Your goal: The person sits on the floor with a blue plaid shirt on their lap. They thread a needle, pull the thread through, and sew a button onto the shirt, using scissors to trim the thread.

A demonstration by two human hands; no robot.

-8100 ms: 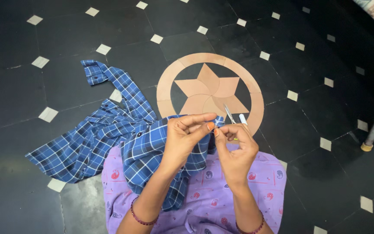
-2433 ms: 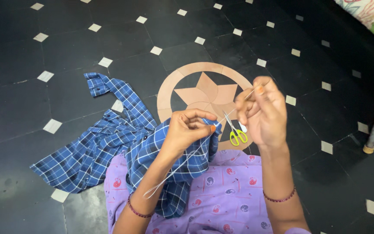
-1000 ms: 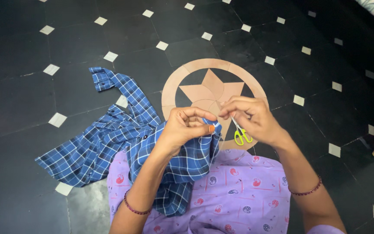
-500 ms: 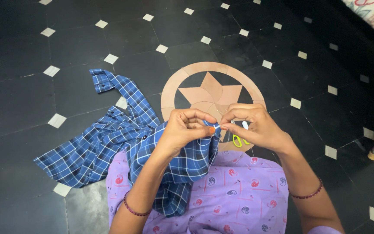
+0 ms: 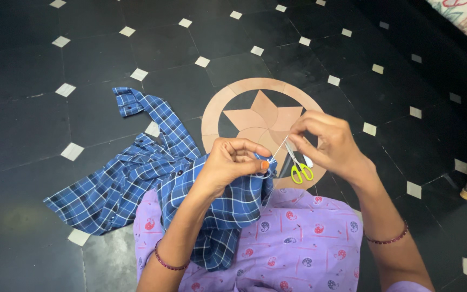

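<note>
Head view. The left hand (image 5: 232, 162) pinches a bunched fold of the blue checked shirt (image 5: 152, 178), raising it off the lap so the worked spot faces up. The right hand (image 5: 328, 143), fingers closed on a white thread (image 5: 280, 149), holds it taut and slanting away from the cloth. Yellow-handled scissors (image 5: 298, 166) lie near on the floor (image 5: 39, 135), beside the right hand.

Soft checked cloth shirt (image 5: 136, 178), glossy stone floor (image 5: 39, 140), plastic-handled metal scissors (image 5: 300, 167)

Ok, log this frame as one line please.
left hand: pinches blue checked shirt | right hand: pulls white thread taut | scissors: on floor
</note>
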